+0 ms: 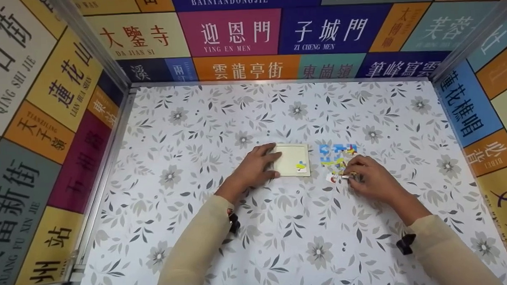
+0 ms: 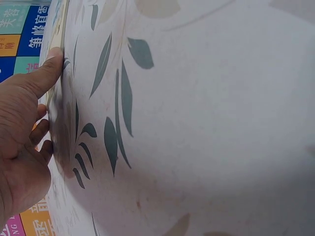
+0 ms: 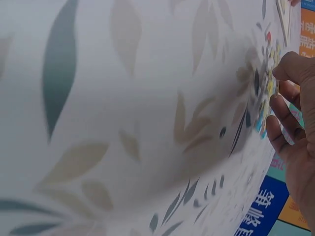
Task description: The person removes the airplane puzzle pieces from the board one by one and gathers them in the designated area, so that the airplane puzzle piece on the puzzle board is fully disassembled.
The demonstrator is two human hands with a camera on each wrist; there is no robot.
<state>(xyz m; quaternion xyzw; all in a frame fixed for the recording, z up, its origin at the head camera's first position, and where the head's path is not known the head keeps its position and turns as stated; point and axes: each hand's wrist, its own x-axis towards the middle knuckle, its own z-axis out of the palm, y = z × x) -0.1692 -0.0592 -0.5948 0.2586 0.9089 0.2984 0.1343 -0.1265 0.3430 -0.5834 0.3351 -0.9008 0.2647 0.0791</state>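
Note:
A cream puzzle tray [image 1: 291, 147] lies flat on the table, with one yellow-and-white puzzle piece [image 1: 301, 166] in its lower right corner. My left hand [image 1: 256, 165] rests at the tray's left side, thumb and fingers spread along that edge. In the left wrist view its thumb [image 2: 47, 71] presses on the tray's edge. To the right of the tray is a cluster of puzzle pieces [image 1: 324, 152], blue, yellow and white. Over the cluster's lower right part, my right hand [image 1: 370, 178] pinches a small puzzle piece [image 1: 345, 177] between thumb and fingers, whose picture is hard to make out.
A white tablecloth [image 1: 298, 217] with grey leaves and flowers covers the table. Panels with coloured sign blocks [image 1: 230, 33] stand at the back and both sides. A dark wrist strap [image 1: 234, 222] is on the left sleeve, another device [image 1: 406, 244] on the right.

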